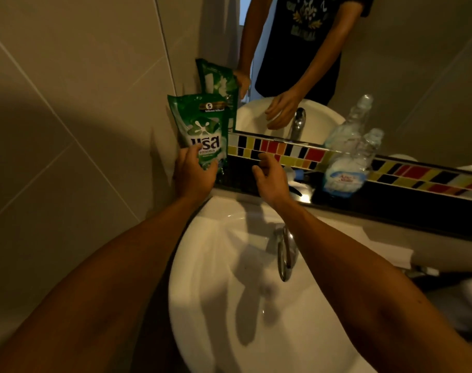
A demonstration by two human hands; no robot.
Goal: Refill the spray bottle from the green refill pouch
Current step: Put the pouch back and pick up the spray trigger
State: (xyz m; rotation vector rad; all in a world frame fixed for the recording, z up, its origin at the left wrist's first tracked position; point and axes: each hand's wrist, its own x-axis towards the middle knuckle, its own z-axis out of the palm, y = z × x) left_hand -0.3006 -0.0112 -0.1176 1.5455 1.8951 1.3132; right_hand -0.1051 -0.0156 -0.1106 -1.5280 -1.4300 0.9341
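Observation:
The green refill pouch stands upright on the dark ledge in the left corner, against the wall and mirror. My left hand is wrapped around its lower part, thumb across the front. My right hand hovers open beside it, fingers spread, holding nothing. A clear plastic bottle with a white and blue label stands on the ledge to the right. A white and blue spray head partly shows behind my right hand; its bottle is hidden.
A white sink with a chrome tap lies below my arms. A dark ledge with a coloured tile strip runs under the mirror. The mirror reflects a person, the pouch and the bottle. Tiled wall on the left.

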